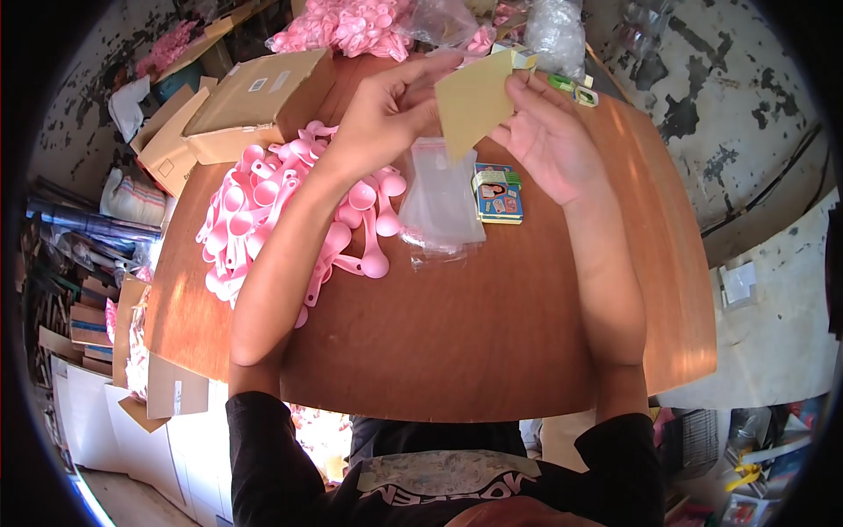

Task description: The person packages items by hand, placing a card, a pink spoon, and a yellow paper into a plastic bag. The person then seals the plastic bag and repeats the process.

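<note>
A yellow piece of paper or thin card (475, 104) is held up over the far part of the table. My right hand (555, 136) pinches its right edge between thumb and fingers. At the paper's left edge is my left hand (392, 110), fingers bent, its fingertips partly hidden behind the sheet. Below lie clear plastic bags (442, 198), flat on the wood. Beside them rests a small blue stack of printed cards (500, 206) with a green band round it. Pink plastic scoops (239, 224) form a heap left of the bags, partly behind my left forearm.
A cardboard box (255, 101) stands at the back left of the brown table (457, 334). More pink scoops (351, 26) are piled at the far edge, near clear plastic wrap (555, 35). A green tape dispenser (572, 89) lies behind my right hand.
</note>
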Demonstrator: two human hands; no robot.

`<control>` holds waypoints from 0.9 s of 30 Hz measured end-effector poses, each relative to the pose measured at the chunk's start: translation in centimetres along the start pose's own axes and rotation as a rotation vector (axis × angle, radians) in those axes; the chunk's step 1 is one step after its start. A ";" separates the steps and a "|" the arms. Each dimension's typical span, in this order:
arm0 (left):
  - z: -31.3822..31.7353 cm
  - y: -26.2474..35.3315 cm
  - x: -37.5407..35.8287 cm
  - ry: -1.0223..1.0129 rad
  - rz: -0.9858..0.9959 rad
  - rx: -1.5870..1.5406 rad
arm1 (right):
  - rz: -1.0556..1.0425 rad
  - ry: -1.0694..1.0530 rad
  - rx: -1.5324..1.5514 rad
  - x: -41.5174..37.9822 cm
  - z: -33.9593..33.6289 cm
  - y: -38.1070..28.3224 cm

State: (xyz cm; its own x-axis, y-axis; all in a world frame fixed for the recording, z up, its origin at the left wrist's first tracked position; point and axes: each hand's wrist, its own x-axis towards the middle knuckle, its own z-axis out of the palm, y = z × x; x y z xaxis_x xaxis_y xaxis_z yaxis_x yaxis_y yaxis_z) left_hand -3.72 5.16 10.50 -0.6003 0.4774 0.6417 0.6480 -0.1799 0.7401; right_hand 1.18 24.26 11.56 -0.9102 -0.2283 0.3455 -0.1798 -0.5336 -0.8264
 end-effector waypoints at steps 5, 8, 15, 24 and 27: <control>-1.2 0.5 0.4 -0.095 -0.222 0.012 | -0.431 0.267 -0.535 -0.6 -0.1 -1.4; -0.7 -0.4 0.0 -0.145 -0.238 -0.120 | -0.703 0.368 -0.707 -0.6 0.4 -1.9; -0.6 0.2 0.1 -0.257 -0.200 -0.147 | -0.804 0.352 -0.831 -0.4 0.3 -1.4; -0.2 0.2 -0.2 -0.287 -0.243 -0.039 | -0.538 0.225 -1.008 -0.6 0.5 -0.9; -0.1 0.7 -0.1 -0.265 -0.230 -0.103 | -0.505 0.142 -1.053 -0.7 0.6 -0.8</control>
State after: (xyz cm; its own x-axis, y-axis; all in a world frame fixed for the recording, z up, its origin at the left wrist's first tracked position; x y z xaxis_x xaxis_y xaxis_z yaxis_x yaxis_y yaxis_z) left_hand -3.25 4.96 11.02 -0.5735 0.7195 0.3917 0.4516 -0.1212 0.8839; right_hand 2.16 24.30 12.26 -0.6689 -0.0557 0.7412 -0.6910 0.4141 -0.5925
